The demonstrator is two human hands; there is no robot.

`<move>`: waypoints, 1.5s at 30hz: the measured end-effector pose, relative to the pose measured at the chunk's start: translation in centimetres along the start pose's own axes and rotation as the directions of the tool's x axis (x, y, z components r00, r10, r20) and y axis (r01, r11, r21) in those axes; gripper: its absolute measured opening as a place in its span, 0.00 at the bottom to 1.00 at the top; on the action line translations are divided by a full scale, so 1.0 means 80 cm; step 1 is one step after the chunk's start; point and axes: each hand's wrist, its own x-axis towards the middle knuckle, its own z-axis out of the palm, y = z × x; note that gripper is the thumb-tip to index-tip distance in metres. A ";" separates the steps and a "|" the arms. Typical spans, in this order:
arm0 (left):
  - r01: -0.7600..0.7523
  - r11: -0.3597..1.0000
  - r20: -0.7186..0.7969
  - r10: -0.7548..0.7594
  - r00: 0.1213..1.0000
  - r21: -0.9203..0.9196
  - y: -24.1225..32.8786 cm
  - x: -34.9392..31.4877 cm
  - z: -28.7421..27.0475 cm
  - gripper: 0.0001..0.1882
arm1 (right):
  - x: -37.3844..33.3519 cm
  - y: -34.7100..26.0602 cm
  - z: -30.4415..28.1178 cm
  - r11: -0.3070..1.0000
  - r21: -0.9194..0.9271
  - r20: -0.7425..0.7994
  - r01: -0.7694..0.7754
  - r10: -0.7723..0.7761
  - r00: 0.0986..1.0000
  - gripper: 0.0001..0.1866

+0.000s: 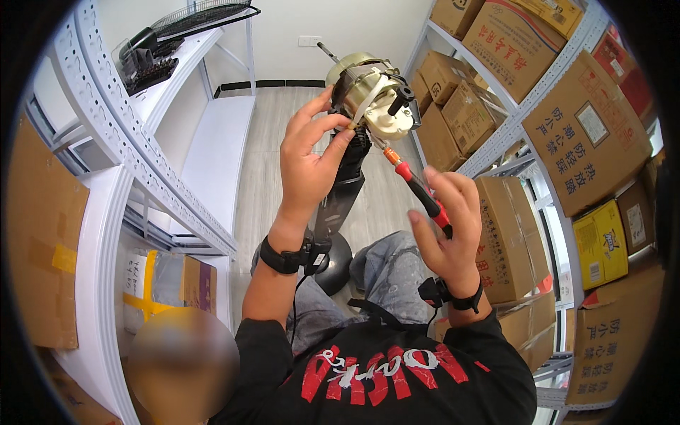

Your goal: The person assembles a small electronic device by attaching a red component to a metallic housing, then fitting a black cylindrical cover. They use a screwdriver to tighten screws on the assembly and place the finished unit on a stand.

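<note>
In front of me stands a fan with its bare motor (375, 95) on top of a black pole (342, 195) and a dark round base (331, 268) between my knees. My left hand (309, 159) is at the motor's left underside. Its thumb and fingertips pinch by the lower end of a pale strip that crosses the housing; whether they grip the strip is hard to tell. A red and black screwdriver (423, 197) slants up to the motor's underside, its tip hidden there. My right hand (453, 223) loosely cradles its handle, thumb and fingers around it, the butt towards the palm.
Shelves with cardboard boxes (584, 131) line the right side. On the left, a white shelf (185, 60) carries a black fan grille (202, 20) and dark parts. Another box (53, 234) is near left, beside a blurred round shape (183, 365) at the lower left.
</note>
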 end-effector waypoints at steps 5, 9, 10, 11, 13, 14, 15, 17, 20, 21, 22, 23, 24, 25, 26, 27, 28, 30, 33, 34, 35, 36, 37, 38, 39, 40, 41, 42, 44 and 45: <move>-0.010 1.000 0.016 0.010 1.000 0.000 0.000 0.000 -0.001 0.09 | -0.021 0.016 -0.007 0.978 -0.065 -0.010 -0.197 0.196 0.980 0.13; 0.005 1.000 0.012 -0.005 1.000 -0.002 -0.001 -0.001 -0.001 0.08 | -0.005 0.014 -0.009 0.955 -0.185 0.064 0.234 -0.226 0.972 0.17; 0.012 1.000 0.001 -0.012 1.000 0.001 0.000 0.000 -0.001 0.08 | -0.001 0.008 -0.008 0.971 -0.146 0.058 0.189 -0.182 0.982 0.18; 0.011 1.000 0.001 -0.011 1.000 0.003 0.000 0.000 -0.001 0.08 | 0.005 -0.002 -0.006 0.984 -0.107 0.055 0.143 -0.138 0.989 0.18; 0.010 1.000 0.001 -0.010 1.000 0.003 0.001 -0.001 -0.001 0.08 | 0.002 -0.005 -0.007 0.999 -0.026 0.056 -0.022 0.023 0.998 0.18; 0.013 1.000 -0.001 -0.013 1.000 -0.002 0.002 -0.001 -0.001 0.08 | -0.006 -0.002 -0.011 0.984 0.010 0.074 -0.175 0.174 0.982 0.18; 0.016 1.000 -0.003 -0.016 1.000 -0.006 0.003 0.000 -0.001 0.08 | -0.015 0.003 -0.014 0.945 0.043 0.097 -0.325 0.320 0.943 0.18; 0.016 1.000 0.000 -0.016 1.000 -0.016 0.003 0.000 0.000 0.08 | -0.022 0.012 -0.012 0.938 0.084 0.086 -0.336 0.329 0.940 0.16; 0.009 1.000 0.000 -0.009 1.000 -0.017 0.002 0.000 0.000 0.08 | -0.005 0.021 -0.007 0.981 -0.103 0.007 0.166 -0.166 0.986 0.15; 0.008 1.000 -0.005 -0.008 1.000 -0.005 0.002 0.000 0.000 0.08 | -0.004 0.017 -0.005 0.992 -0.076 0.003 0.098 -0.098 0.995 0.15; 0.008 1.000 -0.009 -0.008 1.000 0.001 0.001 0.000 -0.001 0.08 | -0.003 0.009 -0.001 0.998 -0.054 0.001 0.027 -0.027 1.000 0.15; 0.012 1.000 -0.001 -0.012 1.000 0.000 0.001 -0.001 -0.001 0.08 | -0.006 0.006 -0.001 0.995 0.002 0.025 -0.096 0.096 0.995 0.16; 0.016 1.000 0.007 -0.016 1.000 -0.001 0.000 -0.003 -0.002 0.08 | -0.009 0.003 -0.001 0.974 0.052 0.048 -0.220 0.217 0.975 0.17; 0.019 1.000 0.016 -0.019 1.000 0.001 0.001 -0.003 -0.002 0.08 | -0.016 0.003 -0.007 0.911 0.130 0.109 -0.392 0.380 0.919 0.18; 0.020 1.000 0.019 -0.020 1.000 -0.004 0.002 -0.002 -0.001 0.08 | -0.023 0.008 -0.008 0.885 0.182 0.121 -0.429 0.413 0.903 0.19; 0.021 1.000 0.021 -0.021 1.000 -0.010 0.003 -0.002 -0.001 0.08 | -0.029 0.013 -0.009 0.855 0.231 0.133 -0.465 0.445 0.885 0.19; 0.023 1.000 0.025 -0.023 0.999 -0.013 0.003 -0.001 -0.001 0.08 | -0.030 0.022 -0.006 0.938 0.154 0.079 -0.310 0.301 0.950 0.19; 0.007 1.000 -0.003 -0.007 1.000 -0.008 0.003 0.000 0.000 0.08 | -0.025 0.034 -0.001 0.997 0.037 0.007 -0.066 0.066 0.998 0.18; 0.003 1.000 -0.018 -0.003 1.000 0.001 0.004 0.001 0.002 0.08 | -0.020 0.028 0.009 0.992 0.085 -0.044 -0.089 0.093 0.995 0.18; 0.006 1.000 -0.020 -0.006 1.000 0.002 0.005 0.000 0.001 0.08 | -0.020 0.024 0.008 0.975 0.134 -0.027 -0.177 0.183 0.983 0.19; 0.015 1.000 -0.019 -0.015 1.000 -0.004 0.005 0.000 0.001 0.08 | -0.024 0.020 0.001 0.919 0.192 0.054 -0.344 0.340 0.939 0.20; 0.025 1.000 -0.018 -0.025 1.000 -0.009 0.005 -0.001 0.000 0.08 | -0.026 0.019 0.000 0.906 0.203 0.065 -0.371 0.366 0.928 0.20; 0.029 0.999 -0.019 -0.030 0.999 -0.014 0.004 0.000 0.000 0.08 | -0.027 0.018 -0.002 0.893 0.214 0.073 -0.396 0.390 0.918 0.19; 0.020 1.000 -0.017 -0.021 1.000 -0.014 0.004 0.000 0.000 0.08 | -0.029 0.017 -0.004 0.878 0.227 0.080 -0.421 0.414 0.907 0.19; 0.011 1.000 -0.015 -0.011 1.000 -0.015 0.004 0.001 0.001 0.07 | -0.031 0.024 0.000 0.963 0.120 0.020 -0.241 0.241 0.970 0.18; 0.005 1.000 -0.014 -0.005 1.000 -0.017 0.003 0.000 0.001 0.07 | -0.031 0.028 0.002 0.999 0.000 -0.016 -0.053 0.053 0.998 0.17; 0.006 1.000 -0.020 -0.007 1.000 -0.015 0.002 -0.001 0.001 0.07 | -0.022 0.028 0.001 0.994 -0.068 0.005 0.088 -0.087 0.996 0.16; 0.008 1.000 -0.025 -0.009 1.000 -0.012 0.002 -0.001 0.001 0.07 | -0.015 0.025 0.001 0.995 -0.053 0.007 0.088 -0.088 0.996 0.17; 0.009 1.000 -0.028 -0.009 1.000 -0.007 0.002 -0.001 0.001 0.07 | -0.009 0.016 0.005 0.996 -0.023 0.007 0.084 -0.084 0.996 0.19; 0.007 1.000 -0.029 -0.007 1.000 -0.004 0.003 -0.001 0.001 0.07 | -0.019 0.012 0.006 0.986 0.079 0.033 -0.146 0.143 0.989 0.21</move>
